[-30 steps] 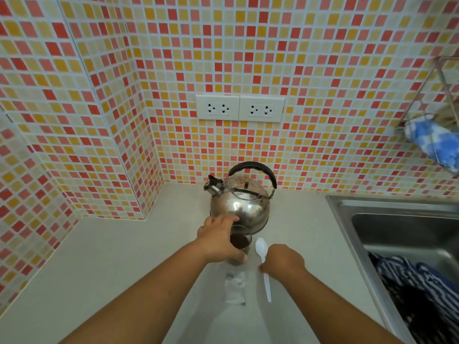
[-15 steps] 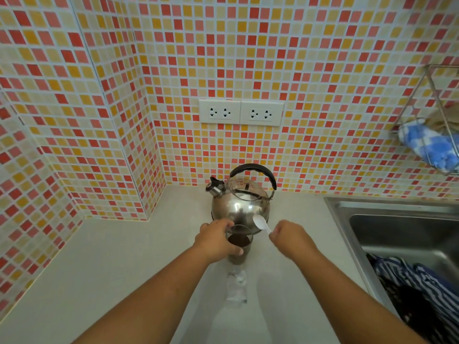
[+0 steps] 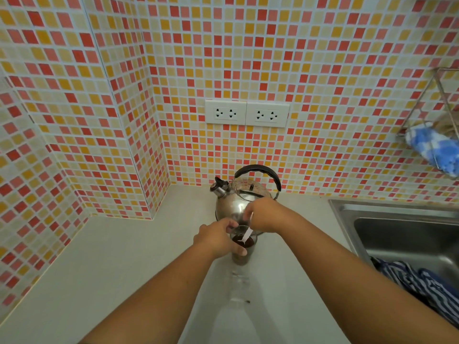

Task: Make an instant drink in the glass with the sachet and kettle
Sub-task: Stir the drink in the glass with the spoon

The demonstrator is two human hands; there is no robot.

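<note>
Head view, left hand [image 3: 215, 240] wrapping upright glass [image 3: 242, 252], right-hand fingers [image 3: 248, 214] pinching steeply tilted spoon [image 3: 246, 238]

I count one steel kettle [image 3: 236, 207] on the tabletop [image 3: 124, 256]. In front of it stands one glass [image 3: 242, 255] holding one white plastic spoon [image 3: 246, 236], and nearer still lies one clear sachet [image 3: 239, 286]. Above the kettle are two wall sockets [image 3: 225, 112] [image 3: 267, 114]; to its right, one sink [image 3: 397, 232].

2 bare forearms, no sleeves
</note>
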